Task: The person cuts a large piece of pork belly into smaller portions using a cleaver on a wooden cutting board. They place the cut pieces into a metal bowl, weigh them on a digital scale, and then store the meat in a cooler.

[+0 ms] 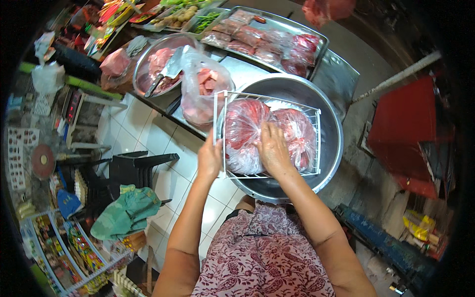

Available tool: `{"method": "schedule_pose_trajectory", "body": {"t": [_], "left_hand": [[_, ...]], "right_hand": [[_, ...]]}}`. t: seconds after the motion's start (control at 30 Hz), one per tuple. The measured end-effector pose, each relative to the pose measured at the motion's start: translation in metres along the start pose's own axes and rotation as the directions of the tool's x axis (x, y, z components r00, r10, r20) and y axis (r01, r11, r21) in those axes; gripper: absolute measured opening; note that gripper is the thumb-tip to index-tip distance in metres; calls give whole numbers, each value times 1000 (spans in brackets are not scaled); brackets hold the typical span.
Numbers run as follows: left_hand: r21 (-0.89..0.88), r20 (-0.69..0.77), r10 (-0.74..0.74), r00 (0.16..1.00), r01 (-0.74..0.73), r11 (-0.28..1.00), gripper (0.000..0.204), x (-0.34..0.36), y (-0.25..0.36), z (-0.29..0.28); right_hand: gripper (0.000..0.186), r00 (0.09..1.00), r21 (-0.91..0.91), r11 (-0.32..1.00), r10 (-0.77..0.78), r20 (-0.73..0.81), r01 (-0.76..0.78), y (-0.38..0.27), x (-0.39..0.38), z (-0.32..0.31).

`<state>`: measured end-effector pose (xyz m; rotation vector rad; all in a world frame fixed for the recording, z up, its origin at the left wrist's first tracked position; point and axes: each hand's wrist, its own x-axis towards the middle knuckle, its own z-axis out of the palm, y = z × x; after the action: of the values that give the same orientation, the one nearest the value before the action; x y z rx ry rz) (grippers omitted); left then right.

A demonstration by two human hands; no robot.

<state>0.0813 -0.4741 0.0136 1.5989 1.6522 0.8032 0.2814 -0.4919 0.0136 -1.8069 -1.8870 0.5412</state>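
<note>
bags (244, 120) of red meat lie ahead of you in wire basket (317, 142), longer side left-right, over steel basin (330, 133). right hand (274, 147) nearer, laid across bags, grip unclear; left hand (210, 158) at basket's left end, hold unclear.

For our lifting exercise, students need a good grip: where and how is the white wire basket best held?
I'd grip the white wire basket by both end rims, from left and right: these are straight bars, while bags of meat fill the middle.
</note>
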Motion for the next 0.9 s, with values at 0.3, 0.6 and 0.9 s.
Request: {"method": "schedule_pose_trajectory", "body": {"t": [0.3,0.6,0.9], "left_hand": [[353,-175,348,921,-272,895,34,-27,25,-9],[523,-44,22,999,4,852,25,-17,49,11],[618,-103,21,994,47,785,18,-7,47,18]], "right_hand": [[41,993,-11,998,62,98,-61,8,24,-12],[35,975,165,976,106,194,-139,20,42,-19],[25,999,154,988,26,38,-32,24,28,-4]]}}
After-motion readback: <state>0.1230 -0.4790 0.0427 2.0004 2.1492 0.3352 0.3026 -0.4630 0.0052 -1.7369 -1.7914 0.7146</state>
